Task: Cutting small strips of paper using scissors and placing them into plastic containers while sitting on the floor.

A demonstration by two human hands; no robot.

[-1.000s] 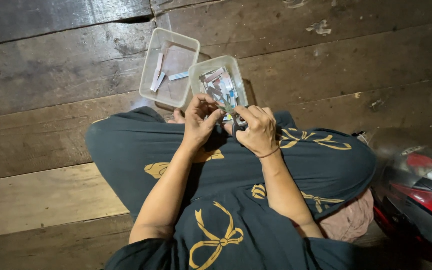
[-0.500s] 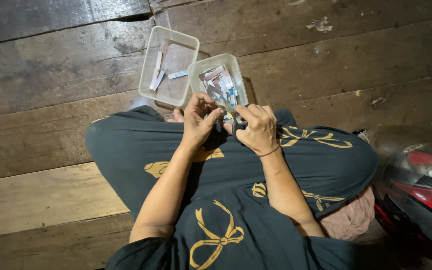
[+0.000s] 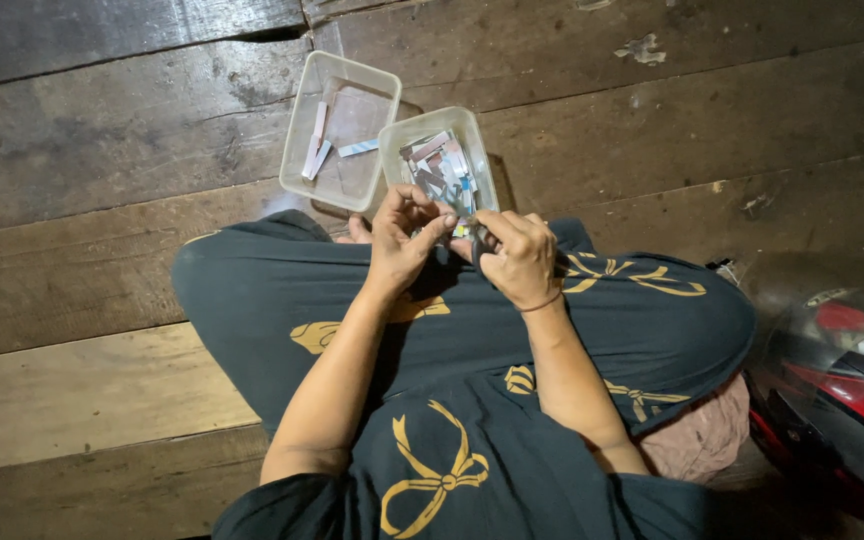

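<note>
Person is sitting cross-legged on a wooden plank floor [image 3: 102,380], both hands meeting over the lap at the near edge of the full tub [image 3: 439,165]. Left hand [image 3: 404,240] is pinching narrow, thumb to forefinger, on a small piece [image 3: 457,228] between the two hands. Right hand [image 3: 520,258] is curling tight beside it, fingers folded in; what its grip is closing on is too hidden to tell. The piece is sitting just at the tub's near rim, touching both hands, too small to identify.

The full tub is holding a heap of small white, blue and grey sachets or strips. The second tub [image 3: 340,130] is touching it on the left, holding only a few strips.

Risks, as judged: the piece is tiny and the pinch is shallow, so it is likely slipping into the dark trouser folds [image 3: 432,330] or a floor gap. Knuckles are working right against the tub rim, so a nudge is likely tipping the light tub and spilling the heap. Dim light is making sorting mistakes likely. A red and black helmet [image 3: 832,390] is lying well apart on the right, no hazard.
</note>
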